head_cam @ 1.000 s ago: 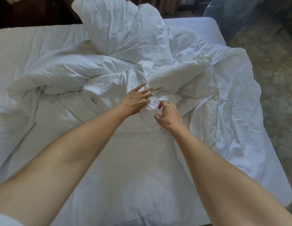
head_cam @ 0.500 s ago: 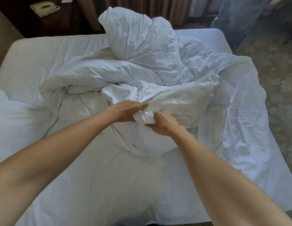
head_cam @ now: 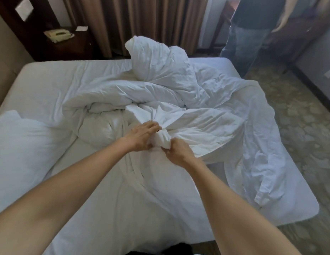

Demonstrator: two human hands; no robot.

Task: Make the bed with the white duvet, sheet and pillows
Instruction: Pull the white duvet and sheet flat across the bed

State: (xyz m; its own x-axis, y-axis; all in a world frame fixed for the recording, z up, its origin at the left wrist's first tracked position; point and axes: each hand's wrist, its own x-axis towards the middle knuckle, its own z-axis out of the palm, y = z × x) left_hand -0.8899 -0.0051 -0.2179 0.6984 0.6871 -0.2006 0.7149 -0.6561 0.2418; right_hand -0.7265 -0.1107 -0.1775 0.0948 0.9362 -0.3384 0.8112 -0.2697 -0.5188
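**A:** White duvet [head_cam: 160,92] is bunched in a heap mid-frame, one end poking up toward the top centre, the rest spilling off the bed's right side. Both hands meet on a wad of it just below centre.

**B:** Gripping or just resting?

**A:** Left hand [head_cam: 142,135] has fingers curled over the wad, right hand [head_cam: 177,153] pinches it from below, the two nearly touching.

**B:** Anything else around?

**A:** Pillow [head_cam: 22,144] at the left edge, on the sheet [head_cam: 123,208]. Nightstand [head_cam: 68,46] with a phone [head_cam: 58,34] upper left, brown curtains [head_cam: 142,21] along the top, another person [head_cam: 252,34] standing upper right on patterned carpet [head_cam: 307,126].
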